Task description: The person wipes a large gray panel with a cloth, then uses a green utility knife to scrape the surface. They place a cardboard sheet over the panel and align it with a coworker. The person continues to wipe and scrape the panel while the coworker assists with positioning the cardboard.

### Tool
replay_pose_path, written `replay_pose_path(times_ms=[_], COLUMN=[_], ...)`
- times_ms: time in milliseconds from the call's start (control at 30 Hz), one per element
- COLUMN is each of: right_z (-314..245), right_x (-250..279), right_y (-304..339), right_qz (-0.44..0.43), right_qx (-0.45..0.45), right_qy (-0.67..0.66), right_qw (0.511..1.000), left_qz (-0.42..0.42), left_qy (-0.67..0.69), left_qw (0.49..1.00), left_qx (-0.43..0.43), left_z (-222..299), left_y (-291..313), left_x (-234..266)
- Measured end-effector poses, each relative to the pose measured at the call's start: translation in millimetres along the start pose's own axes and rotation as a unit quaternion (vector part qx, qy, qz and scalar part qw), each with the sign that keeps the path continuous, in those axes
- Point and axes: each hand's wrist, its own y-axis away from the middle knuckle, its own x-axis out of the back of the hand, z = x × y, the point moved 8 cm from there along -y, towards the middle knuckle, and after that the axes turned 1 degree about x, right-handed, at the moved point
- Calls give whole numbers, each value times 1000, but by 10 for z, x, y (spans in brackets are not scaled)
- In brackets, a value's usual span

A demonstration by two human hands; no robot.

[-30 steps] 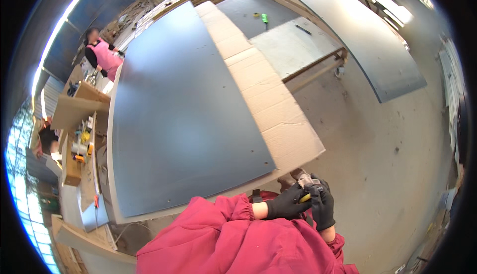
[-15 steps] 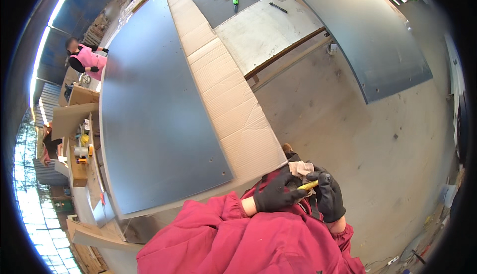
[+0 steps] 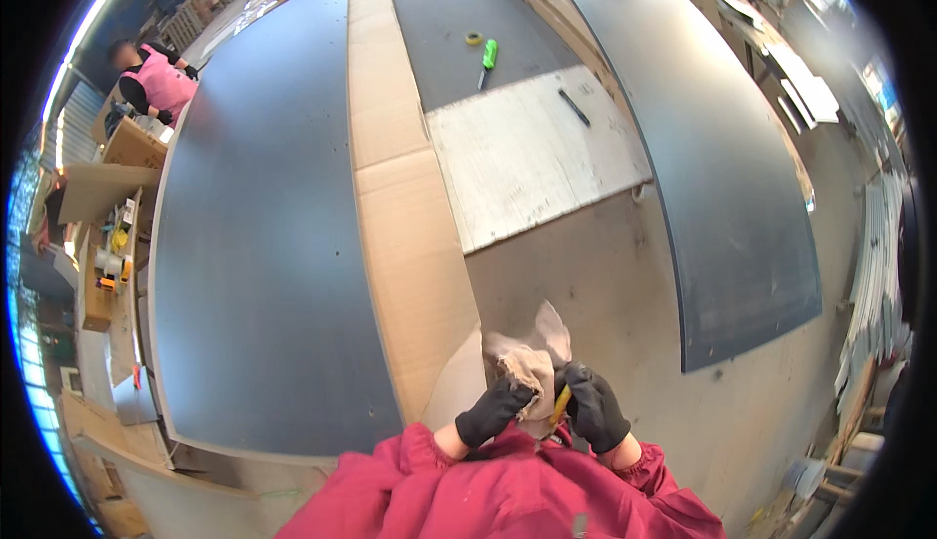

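Observation:
Both my hands wear black gloves and come out of red sleeves at the bottom of the view. My left hand (image 3: 494, 410) grips a crumpled beige rag (image 3: 527, 356) that sticks up between the hands. My right hand (image 3: 595, 408) holds a thin yellow tool (image 3: 560, 404), pressed against the rag. The hands are close together in front of my chest, above the near end of a long cardboard strip (image 3: 405, 217).
A big dark grey panel (image 3: 254, 236) lies left of the cardboard, another dark panel (image 3: 722, 168) at right. A pale plywood sheet (image 3: 532, 153) lies ahead, with a green-handled tool (image 3: 487, 58), a tape roll (image 3: 473, 39) and a dark pen-like tool (image 3: 574, 107) beyond. A person in pink (image 3: 156, 80) stands far left by cluttered benches (image 3: 102, 266).
The view has swung so the panels sit further left and ahead. My hands stay together; the rag now shows more, sticking up between them.

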Motion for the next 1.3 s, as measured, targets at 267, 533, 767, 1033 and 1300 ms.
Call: replay_pose_path(times_ms=[267,533,767,1033,1300], right_z=[-211,-334,-934,-806,-529], right_x=[1227,2279,1424,910,499], right_y=[-2148,-4857,-5819,-7177,-6961], right_qz=[105,220,196,160,-3], right_qx=[26,11,381,169,302], right_qy=[166,772,765,698,895], right_qw=[980,596,480,678,329], left_qz=[357,705,779,772,745], left_qy=[82,57,-104,-172,-233], left_qw=[886,568,445,434,412], left_qx=[283,421,430,432,470], left_z=[-1043,-1291,-1232,-994,-826], left_y=[736,2256,2280,2187,2079], left_x=[1349,1572,1383,1215,1101])
